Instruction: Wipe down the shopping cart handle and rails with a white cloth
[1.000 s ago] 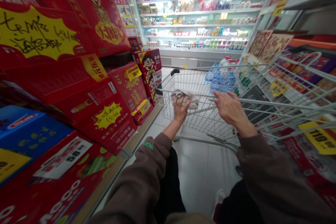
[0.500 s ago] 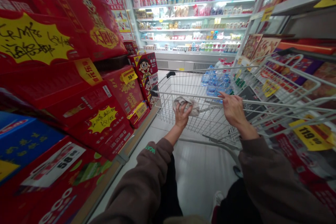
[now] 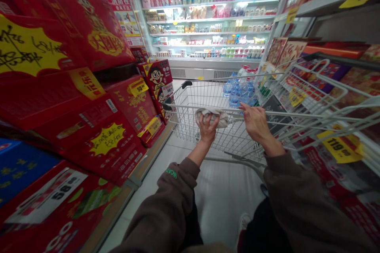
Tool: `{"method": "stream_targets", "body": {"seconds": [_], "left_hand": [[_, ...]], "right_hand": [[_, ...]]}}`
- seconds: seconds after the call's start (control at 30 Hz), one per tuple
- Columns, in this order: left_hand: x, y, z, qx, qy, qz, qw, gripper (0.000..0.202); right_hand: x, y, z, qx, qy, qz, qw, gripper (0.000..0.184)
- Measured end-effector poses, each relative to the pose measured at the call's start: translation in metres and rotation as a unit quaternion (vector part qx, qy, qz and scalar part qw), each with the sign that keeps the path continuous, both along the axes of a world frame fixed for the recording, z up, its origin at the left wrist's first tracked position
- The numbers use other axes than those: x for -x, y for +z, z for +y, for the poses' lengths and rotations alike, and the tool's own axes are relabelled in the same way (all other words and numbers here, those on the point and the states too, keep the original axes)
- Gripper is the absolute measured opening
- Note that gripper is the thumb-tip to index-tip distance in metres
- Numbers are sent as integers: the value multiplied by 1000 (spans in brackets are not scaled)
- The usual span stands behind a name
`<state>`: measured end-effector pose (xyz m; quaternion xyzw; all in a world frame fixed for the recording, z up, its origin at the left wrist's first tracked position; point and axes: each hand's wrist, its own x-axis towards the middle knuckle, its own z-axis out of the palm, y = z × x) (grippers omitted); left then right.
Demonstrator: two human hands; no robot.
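Our left hand (image 3: 208,129) is clamped on a crumpled gray cloth (image 3: 212,118) at the shopping cart's handle (image 3: 184,107). Our right hand (image 3: 255,123) lies on the handle; we cannot tell whether it grips.

A refrigerated display case (image 3: 196,73) — brightly lit — ends the aisle (pale tile floor (image 3: 225,205)).

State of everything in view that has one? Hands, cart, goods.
left hand: shut on cloth at cart handle
right hand: on cart handle, grip unclear
cloth: crumpled, grey
cart: upright on floor
water bottles: packed together beyond cart
red cartons: stacked
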<state>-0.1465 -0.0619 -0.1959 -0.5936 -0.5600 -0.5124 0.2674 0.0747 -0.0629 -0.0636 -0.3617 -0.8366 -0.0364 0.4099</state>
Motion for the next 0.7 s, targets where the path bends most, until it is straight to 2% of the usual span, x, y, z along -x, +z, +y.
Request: {"method": "stream_targets", "body": {"seconds": [0.07,0.13,0.2,0.27,0.33,0.4,0.47,0.53,0.63,0.7], "left_hand": [[3,-15,-10,10,3,1,1000,44],[2,-16,-21,7,8,-2,1000,47],[-5,-1,-28,-18,12,1,1000,49],[-20,24,-29,-51,10,16,999,52],[-36,47,-24,-66,3,39,997,52],[-50,55,-16,-64,3,57,996,50],[-57,44,-8,-58,4,68,996,44],[-57,19,-5,-37,-6,60,997,40],[-53,-17,-11,11,-26,19,999,45],[-52,-24,-19,15,-30,-3,999,51]], "right_hand": [[1,0,0,-1,-4,0,1000,61],[1,1,0,-3,-3,-7,1000,59],[-3,4,0,-12,2,-31,999,57],[-9,8,-1,-36,-11,-59,998,55],[-19,11,-3,-66,-58,-69,994,55],[-30,11,-5,-85,-114,-64,988,56],[-39,7,-5,-85,-136,-60,985,56],[-45,2,-3,-73,-124,-51,988,56],[-48,-5,2,-50,-100,-20,994,56],[-48,-6,5,-44,-92,-5,995,56]]}}
